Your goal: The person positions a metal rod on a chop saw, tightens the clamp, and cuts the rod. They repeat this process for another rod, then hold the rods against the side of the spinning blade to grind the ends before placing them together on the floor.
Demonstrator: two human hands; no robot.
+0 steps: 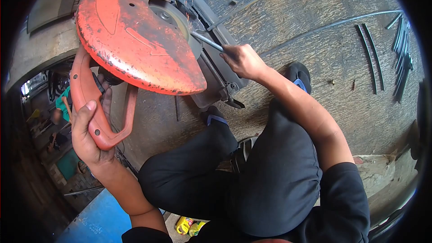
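Observation:
My left hand (92, 130) is closed around the orange handle (92, 94) of a cut-off saw. The saw's scuffed orange guard (144, 40) covers most of the cutting disc (183, 23), whose edge shows on the right side. With closed fingers, my right hand (245, 60) grips a thin metal rod (207, 40). The rod's far end meets the disc's edge, and sparks fly just above that spot. Below the disc lies the dark saw base (220, 63) with a clamp screw. Part of the rod is hidden inside my right fist.
Long metal rods (324, 24) run across the floor to the right. Two dark strips (371, 58) and a bundle of cut rods (402, 45) lie farther right. My sandalled feet (298, 75) are near the saw base. A blue panel (101, 220) stands at lower left; another person (58, 112) is beyond.

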